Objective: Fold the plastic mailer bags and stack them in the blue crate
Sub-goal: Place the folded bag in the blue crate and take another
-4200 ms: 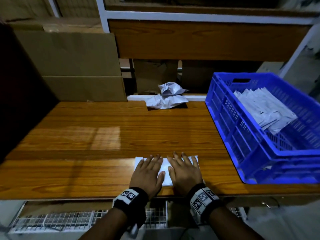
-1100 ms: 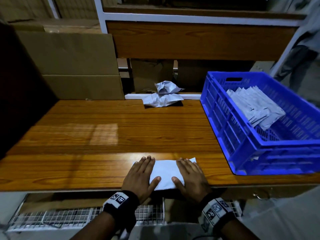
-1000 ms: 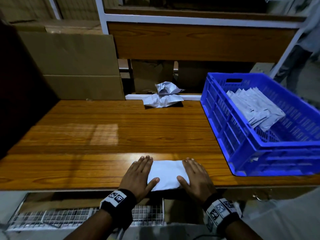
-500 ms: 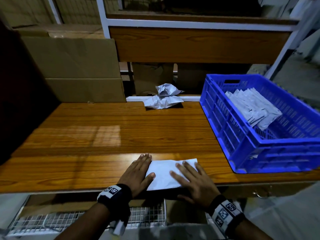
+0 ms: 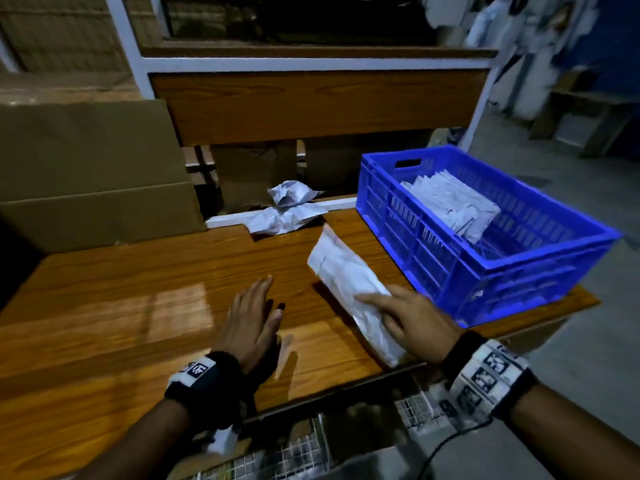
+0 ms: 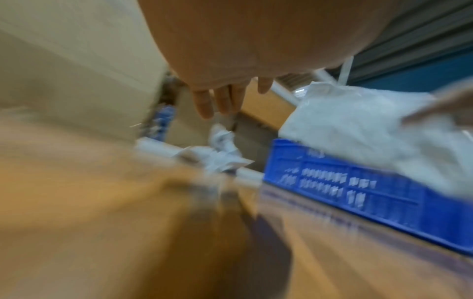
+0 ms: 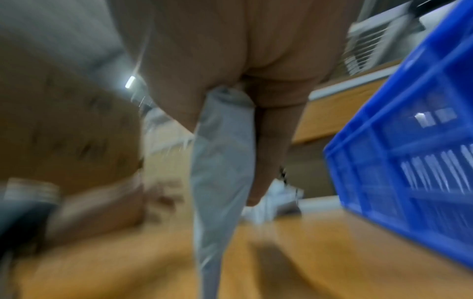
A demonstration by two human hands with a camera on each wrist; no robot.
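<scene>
My right hand (image 5: 398, 311) holds a folded white mailer bag (image 5: 346, 282) lifted off the wooden table (image 5: 121, 306), thumb on top and fingers beneath, just left of the blue crate (image 5: 519, 268). In the right wrist view the folded bag (image 7: 220, 172) hangs pinched between thumb and fingers. A stack of folded bags (image 5: 453, 206) lies inside the crate. My left hand (image 5: 254, 310) hovers flat over the table, fingers straight, holding nothing. Crumpled unfolded bags (image 5: 287, 213) lie at the table's far edge. The left wrist view is blurred but shows the lifted bag (image 6: 358, 129) above the crate (image 6: 358, 188).
A cardboard box (image 5: 90, 168) stands at the back left of the table. A wooden shelf with a white frame (image 5: 311, 64) rises behind. A wire grille (image 5: 294, 455) sits below the table's near edge.
The folded bag was pressed flat under both hands at the near edge; my right hand has now picked it up and moved it right toward the crate. My left hand has come off it.
</scene>
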